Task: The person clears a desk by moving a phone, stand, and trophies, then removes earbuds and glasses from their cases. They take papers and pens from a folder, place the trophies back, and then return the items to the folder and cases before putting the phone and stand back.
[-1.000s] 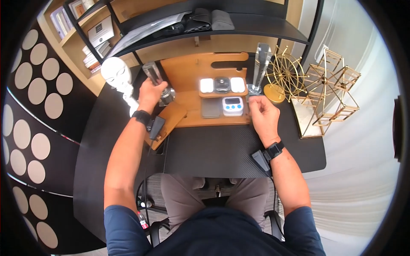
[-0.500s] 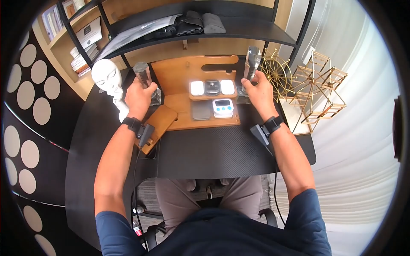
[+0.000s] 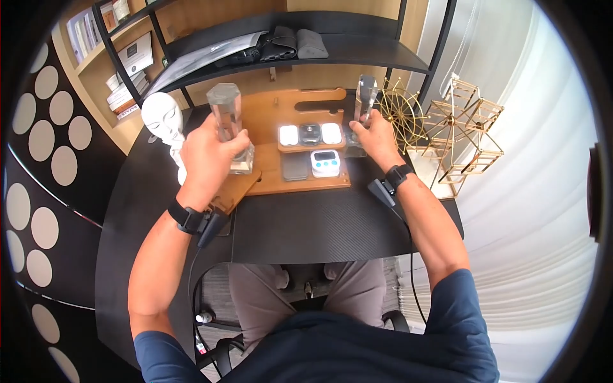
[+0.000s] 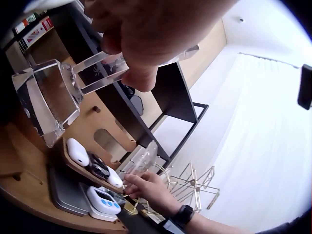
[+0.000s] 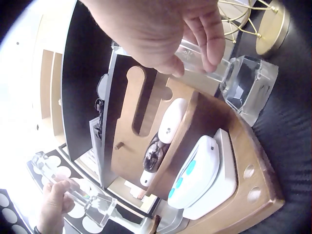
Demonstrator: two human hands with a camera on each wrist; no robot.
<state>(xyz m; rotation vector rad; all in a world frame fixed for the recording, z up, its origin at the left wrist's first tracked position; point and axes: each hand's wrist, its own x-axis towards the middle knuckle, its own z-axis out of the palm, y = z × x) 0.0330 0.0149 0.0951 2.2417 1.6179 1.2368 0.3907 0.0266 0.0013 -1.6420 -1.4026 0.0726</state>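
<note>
Head view: left hand (image 3: 211, 156) wrapped round left crystal column (image 3: 226, 108), left of wooden stand (image 3: 271, 172); right hand (image 3: 378, 140) round right crystal column (image 3: 366, 92), at the stand's right. Step, as judged: handling the pair; next move calls for firm grip, clear of stand. Hands well apart over tabletop (image 3: 306, 223).

Left wrist view: thumb across shaft.

Right wrist view: right column's base beside stand corner.

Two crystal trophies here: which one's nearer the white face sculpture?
The crystal trophy in the left hand, beside the white face sculpture. The other trophy is at the right hand, next to a gold Ferris wheel model.
</note>
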